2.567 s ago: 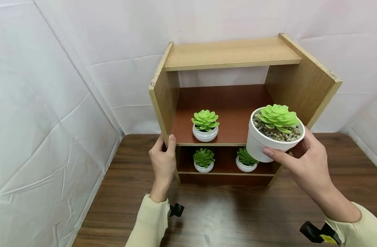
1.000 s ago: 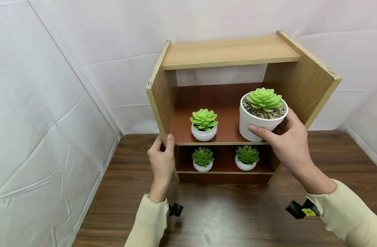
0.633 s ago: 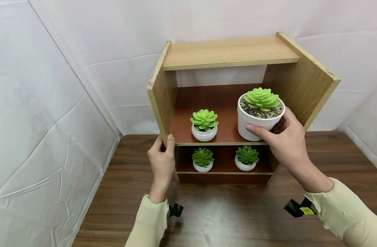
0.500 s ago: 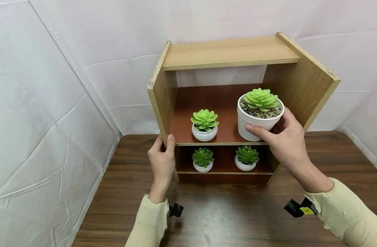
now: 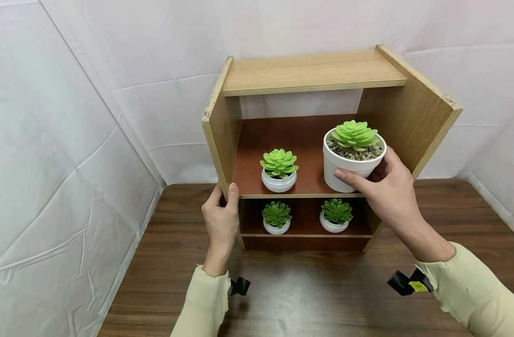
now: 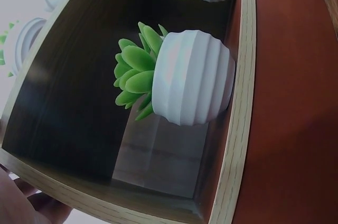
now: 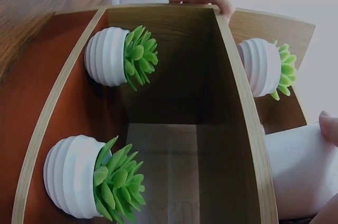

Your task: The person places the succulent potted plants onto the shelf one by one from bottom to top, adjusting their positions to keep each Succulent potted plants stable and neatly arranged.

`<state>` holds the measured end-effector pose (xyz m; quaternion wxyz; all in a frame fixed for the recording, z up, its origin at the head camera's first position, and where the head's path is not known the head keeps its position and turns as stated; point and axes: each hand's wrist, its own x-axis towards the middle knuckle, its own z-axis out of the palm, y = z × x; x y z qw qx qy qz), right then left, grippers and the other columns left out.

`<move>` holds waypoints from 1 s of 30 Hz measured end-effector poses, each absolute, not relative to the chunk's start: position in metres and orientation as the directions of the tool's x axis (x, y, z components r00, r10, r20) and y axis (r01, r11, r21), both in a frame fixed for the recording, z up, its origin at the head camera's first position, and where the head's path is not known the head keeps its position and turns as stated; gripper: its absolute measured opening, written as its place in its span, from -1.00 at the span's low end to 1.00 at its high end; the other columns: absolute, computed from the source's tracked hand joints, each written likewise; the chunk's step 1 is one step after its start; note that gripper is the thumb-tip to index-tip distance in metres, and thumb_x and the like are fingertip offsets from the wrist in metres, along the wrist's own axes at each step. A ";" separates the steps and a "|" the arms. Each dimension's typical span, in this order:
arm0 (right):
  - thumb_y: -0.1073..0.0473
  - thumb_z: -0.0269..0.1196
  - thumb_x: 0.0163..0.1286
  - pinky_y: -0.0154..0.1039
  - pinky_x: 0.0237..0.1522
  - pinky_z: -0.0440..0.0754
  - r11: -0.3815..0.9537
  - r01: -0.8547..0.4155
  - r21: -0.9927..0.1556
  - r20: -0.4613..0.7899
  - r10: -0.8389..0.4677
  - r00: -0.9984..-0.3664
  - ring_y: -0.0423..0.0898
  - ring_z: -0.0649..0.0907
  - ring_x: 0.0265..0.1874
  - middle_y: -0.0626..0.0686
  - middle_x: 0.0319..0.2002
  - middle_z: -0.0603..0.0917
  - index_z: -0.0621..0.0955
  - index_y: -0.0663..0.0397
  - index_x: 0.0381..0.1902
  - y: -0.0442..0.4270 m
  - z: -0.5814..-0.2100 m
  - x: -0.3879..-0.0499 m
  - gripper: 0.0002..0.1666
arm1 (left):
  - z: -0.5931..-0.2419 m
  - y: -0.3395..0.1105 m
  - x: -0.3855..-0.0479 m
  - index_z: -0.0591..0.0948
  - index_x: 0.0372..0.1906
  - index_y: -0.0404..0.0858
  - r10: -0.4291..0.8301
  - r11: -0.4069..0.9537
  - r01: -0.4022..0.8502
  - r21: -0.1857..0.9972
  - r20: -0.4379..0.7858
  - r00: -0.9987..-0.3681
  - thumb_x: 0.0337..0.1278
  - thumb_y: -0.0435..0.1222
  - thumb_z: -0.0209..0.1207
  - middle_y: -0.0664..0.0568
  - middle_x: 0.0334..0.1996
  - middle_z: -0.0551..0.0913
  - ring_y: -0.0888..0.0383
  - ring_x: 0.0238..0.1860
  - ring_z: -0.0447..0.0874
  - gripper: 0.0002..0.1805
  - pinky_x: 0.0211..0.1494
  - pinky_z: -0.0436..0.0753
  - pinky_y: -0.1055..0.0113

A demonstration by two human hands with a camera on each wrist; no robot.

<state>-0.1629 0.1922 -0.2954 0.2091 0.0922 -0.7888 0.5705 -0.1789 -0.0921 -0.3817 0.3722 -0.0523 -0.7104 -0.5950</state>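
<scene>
My right hand (image 5: pixel 391 187) grips a large white pot (image 5: pixel 345 173) from its right side, thumb across the front. A light green succulent (image 5: pixel 355 135) stands in its gravel. The pot is upright at the right of the middle board, its base at the board's surface in the right wrist view (image 7: pixel 301 166). With my left hand (image 5: pixel 221 215) I hold the front edge of the left side panel of a wooden shelf unit (image 5: pixel 315 72), thumb in front. To the left of the large pot sits a small ribbed white pot (image 5: pixel 279 181) with a light green succulent.
On the lower board stand two small white pots with darker green succulents, a left one (image 5: pixel 277 228) and a right one (image 5: pixel 334 226). The unit stands on a brown wooden table (image 5: pixel 299 290). White cloth (image 5: pixel 177 117) hangs behind and at the left.
My right hand has carried the large pot left and back, from in front of the unit onto the middle board. Over the last half second it barely shifts. The left hand keeps its hold.
</scene>
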 end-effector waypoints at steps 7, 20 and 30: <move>0.23 0.53 0.10 -0.44 -0.06 0.52 0.374 -0.360 -0.855 0.419 0.087 -0.904 -0.15 0.56 0.02 0.03 0.15 0.52 0.38 -0.01 0.37 0.194 -0.294 -0.163 -0.10 | -0.380 -0.090 -0.178 0.68 -0.14 -0.41 -0.368 0.301 0.490 0.818 0.574 -0.732 0.32 -0.41 0.15 0.01 -0.70 0.36 0.10 -0.66 0.26 -0.84 -0.61 0.27 0.36; 0.21 0.52 0.12 -0.39 0.13 0.44 0.374 -0.356 -0.856 0.405 0.059 -0.912 -0.11 0.51 0.19 0.07 0.23 0.50 0.34 -0.03 0.42 0.201 -0.289 -0.153 -0.06 | -0.381 -0.096 -0.180 0.66 0.07 -0.35 -0.319 0.278 0.523 0.805 0.592 -0.740 0.33 -0.37 0.18 -0.11 -0.50 0.64 0.14 -0.58 0.42 -0.72 -0.54 0.42 0.39; 0.19 0.41 0.28 -0.38 0.14 0.43 0.377 -0.361 -0.853 0.402 0.033 -0.915 0.02 0.47 0.23 0.20 0.30 0.43 0.28 0.08 0.45 0.206 -0.289 -0.131 -0.14 | -0.376 -0.096 -0.173 0.70 -0.10 -0.27 -0.304 0.368 0.503 0.782 0.613 -0.729 0.40 -0.19 0.15 -0.03 -0.60 0.54 0.14 -0.59 0.38 -0.76 -0.54 0.39 0.37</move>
